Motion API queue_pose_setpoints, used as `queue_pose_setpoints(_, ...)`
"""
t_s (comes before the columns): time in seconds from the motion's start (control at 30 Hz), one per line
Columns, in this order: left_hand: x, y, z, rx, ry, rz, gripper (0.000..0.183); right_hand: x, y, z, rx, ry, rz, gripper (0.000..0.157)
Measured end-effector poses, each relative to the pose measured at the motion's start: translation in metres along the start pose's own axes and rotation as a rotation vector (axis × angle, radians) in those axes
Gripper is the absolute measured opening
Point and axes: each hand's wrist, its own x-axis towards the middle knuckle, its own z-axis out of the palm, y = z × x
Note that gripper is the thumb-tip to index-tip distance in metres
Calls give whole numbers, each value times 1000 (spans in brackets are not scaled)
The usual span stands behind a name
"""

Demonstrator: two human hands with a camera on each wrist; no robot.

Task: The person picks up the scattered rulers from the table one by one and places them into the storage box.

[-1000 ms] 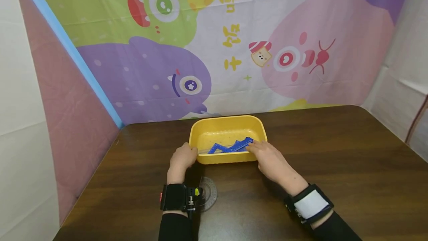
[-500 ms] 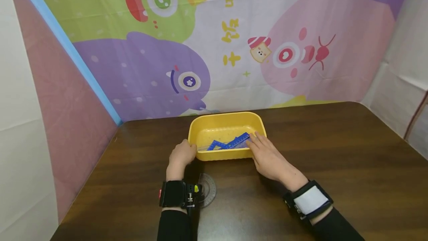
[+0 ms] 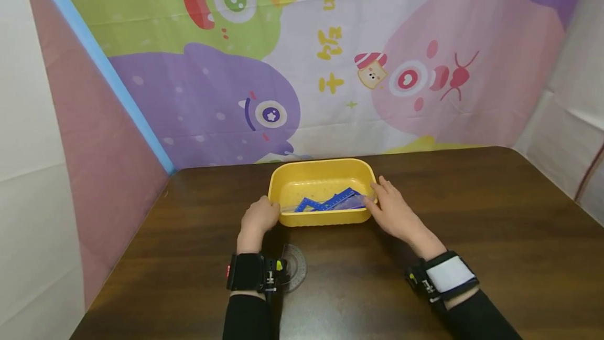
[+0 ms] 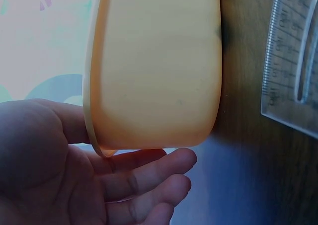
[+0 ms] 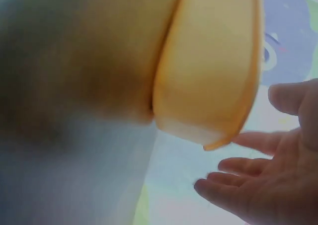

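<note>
A yellow plastic box (image 3: pixel 321 218) stands at the far side of the table. Blue measuring pieces lie in it, among them a straight ruler (image 3: pixel 342 198) and an angled piece (image 3: pixel 306 204), with a clear bluish sheet-like piece (image 3: pixel 353 203) beside them. My left hand (image 3: pixel 259 216) grips the box's left end, thumb over the rim and fingers outside, as the left wrist view shows. At the right end, my right hand (image 3: pixel 395 213) has its fingers extended; in the right wrist view the thumb stands apart from the rim while a fingertip meets or overlaps it.
A clear protractor (image 3: pixel 296 268) lies on the brown wooden table (image 3: pixel 349 287), close to my left wrist strap (image 3: pixel 247 272). A cartoon-printed cloth (image 3: pixel 330 135) hangs just behind the table's back edge. Pale cloth walls (image 3: pixel 561 135) flank the table.
My right hand has drawn back from inside the box and shifted right to its outer right end. The blue ruler settled slightly lower beforehand. My left hand keeps its hold.
</note>
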Motion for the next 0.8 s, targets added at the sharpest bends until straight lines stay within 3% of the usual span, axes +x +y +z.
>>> queue_pose_setpoints(0.2,1,-1,-1,2,-4,-2,36,9,-1,-8,146,-60,185,69)
queue_pose_setpoints(0.43,-2,-3,-3,25,-34,13,39,14,-5,1,276,-72,344,68)
queue_pose_setpoints(0.63,-14,-8,-20,61,-136,24,52,15,-8,8,372,-53,360,53)
queue_pose_setpoints(0.8,-24,-14,-36,93,-176,68,34,16,-8,10,342,-31,360,45)
